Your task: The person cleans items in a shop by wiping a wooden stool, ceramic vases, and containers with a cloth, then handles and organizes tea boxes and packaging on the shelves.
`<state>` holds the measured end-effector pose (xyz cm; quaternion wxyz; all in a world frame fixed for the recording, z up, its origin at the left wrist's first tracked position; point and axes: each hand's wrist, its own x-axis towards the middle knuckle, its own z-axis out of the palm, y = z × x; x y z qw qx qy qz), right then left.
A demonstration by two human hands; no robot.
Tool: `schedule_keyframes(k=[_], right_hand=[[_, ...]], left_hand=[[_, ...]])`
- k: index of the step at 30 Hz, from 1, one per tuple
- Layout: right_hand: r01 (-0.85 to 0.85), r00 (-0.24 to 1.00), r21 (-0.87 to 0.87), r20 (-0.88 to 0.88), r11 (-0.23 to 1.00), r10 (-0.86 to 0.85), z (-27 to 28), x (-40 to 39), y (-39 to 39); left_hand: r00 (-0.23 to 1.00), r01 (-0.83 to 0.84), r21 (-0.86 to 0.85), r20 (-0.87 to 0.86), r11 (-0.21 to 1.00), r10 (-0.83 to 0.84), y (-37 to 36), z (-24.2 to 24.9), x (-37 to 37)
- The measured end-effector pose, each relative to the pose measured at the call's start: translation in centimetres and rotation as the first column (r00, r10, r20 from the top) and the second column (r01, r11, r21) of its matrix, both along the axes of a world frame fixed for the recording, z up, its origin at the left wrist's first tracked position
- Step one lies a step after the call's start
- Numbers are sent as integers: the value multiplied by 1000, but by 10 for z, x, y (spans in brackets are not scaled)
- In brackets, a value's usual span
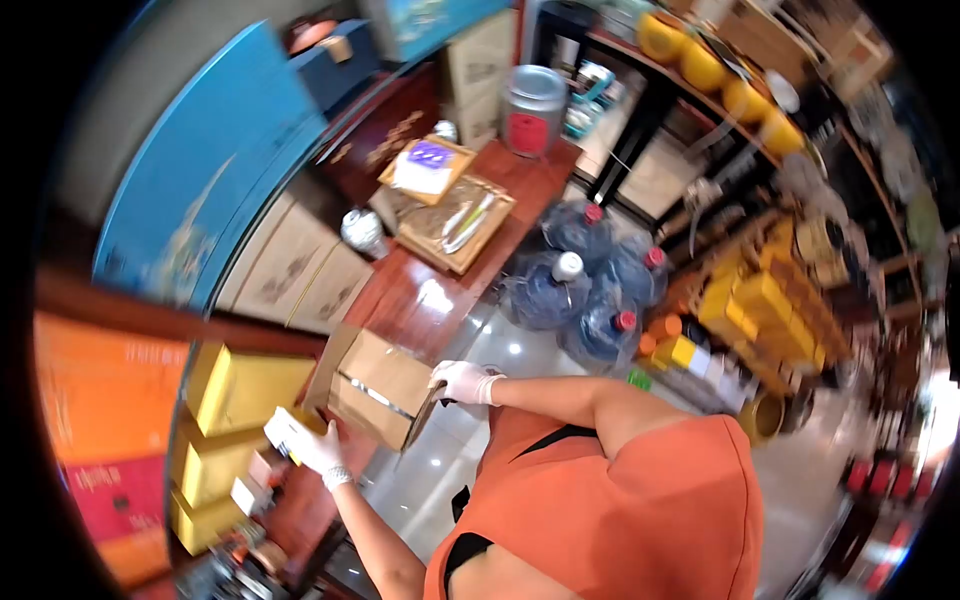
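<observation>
On counter: one cardboard box (pixel 375 388), right hand (pixel 462 382) gripping flap; left hand (pixel 318 448) holding one small box (pixel 288 432) (both gloved).

A brown cardboard box (pixel 378 388) is tipped on its side, a strip of shiny tape running across its upper face; its flap edge is gripped by the gloved right hand (pixel 463 382); a small white-and-yellow carton (pixel 291 431) is held in the gloved left hand (pixel 318 447), just beside the box's lower corner.
</observation>
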<state>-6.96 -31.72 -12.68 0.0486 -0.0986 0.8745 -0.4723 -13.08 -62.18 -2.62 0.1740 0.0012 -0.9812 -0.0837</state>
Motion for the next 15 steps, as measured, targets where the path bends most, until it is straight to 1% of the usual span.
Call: schedule_keyframes(k=[1, 2, 3, 4, 5, 6, 7, 9, 10, 11, 12, 14, 15], right_hand=[[46, 999, 3, 11, 999, -46, 10, 3, 0], [114, 993, 49, 17, 992, -115, 1, 6, -5], [101, 974, 220, 176, 970, -142, 36, 9, -3], [141, 942, 192, 275, 971, -191, 56, 13, -2], [176, 900, 164, 373, 971, -226, 72, 20, -5], [131, 847, 104, 505, 986, -166, 86, 24, -7], [90, 780, 30, 619, 995, -89, 97, 30, -10], [189, 735, 8, 662, 982, -146, 111, 50, -27], [257, 782, -45, 596, 965, -181, 73, 53, -52], [268, 676, -88, 727, 959, -122, 89, 56, -51], [343, 641, -101, 752, 934, -154, 82, 57, -60], [462, 588, -87, 775, 882, -232, 63, 60, -75], [506, 594, -90, 758, 858, -271, 51, 59, -79]], left_hand=[[994, -16, 36, 106, 999, 12, -8, -3, -17], [970, -73, 2, 233, 997, 71, -7, 3, -30], [921, -79, 101, 389, 992, 33, -31, -17, -53], [903, -55, -111, 419, 992, 97, -39, -26, -67], [844, -61, -98, 527, 993, 104, -19, 4, -64], [861, 64, -32, 508, 997, -39, -33, -5, -70], [818, 122, -5, 567, 993, -97, -37, -12, -80], [763, 334, -72, 606, 940, -225, -37, -20, -89], [781, 336, -83, 581, 938, -229, -37, -29, -90], [801, 342, -93, 550, 935, -238, -34, -36, -91], [834, 413, -203, 475, 888, -279, -21, -24, -79], [836, 452, -166, 422, 877, -351, -18, -18, -70], [837, 468, -164, 398, 868, -376, -15, -17, -68]])
